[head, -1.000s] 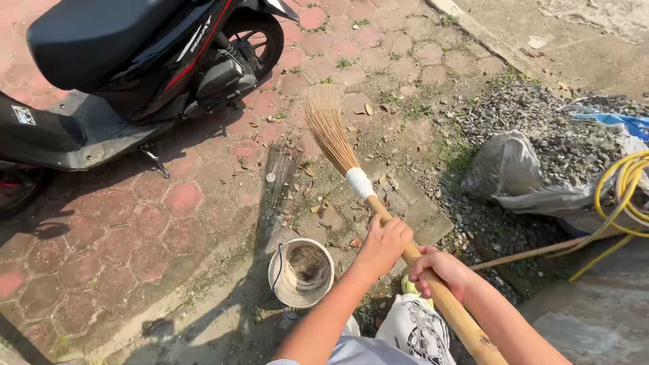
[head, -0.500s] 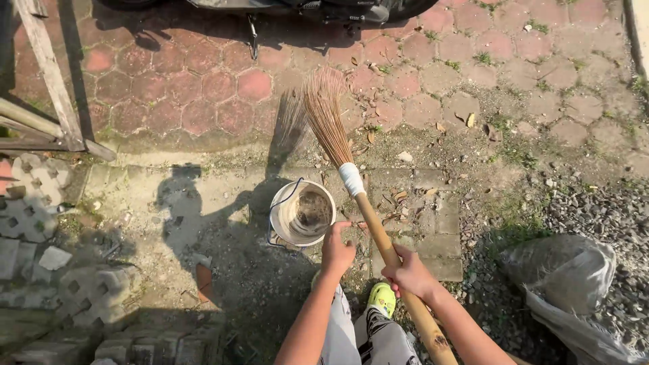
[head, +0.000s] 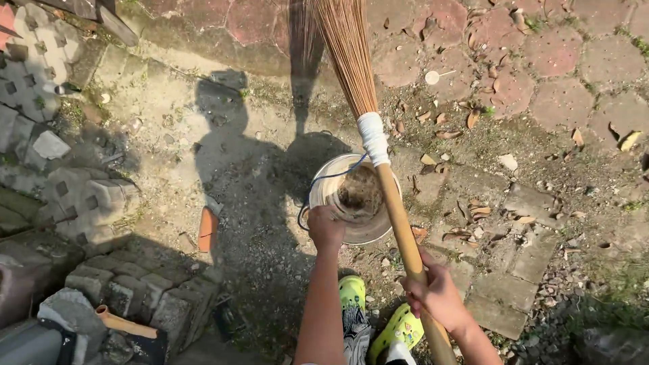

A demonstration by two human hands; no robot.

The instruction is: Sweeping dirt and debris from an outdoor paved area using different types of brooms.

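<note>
Nearest, two lime clogs stand on the gritty ground. Just above them the right hand is wrapped tight round the broom handle, fingers curled closed on the wood. The left hand reaches further out and grips the near rim of the bucket, fingers closed over its edge. The bucket sits on the concrete with dirt inside, and the broom handle crosses over its right side. Beyond, the broom's white binding and bristles stretch up over dry leaves onto the red pavers. Grey blocks lie to the left.
</note>
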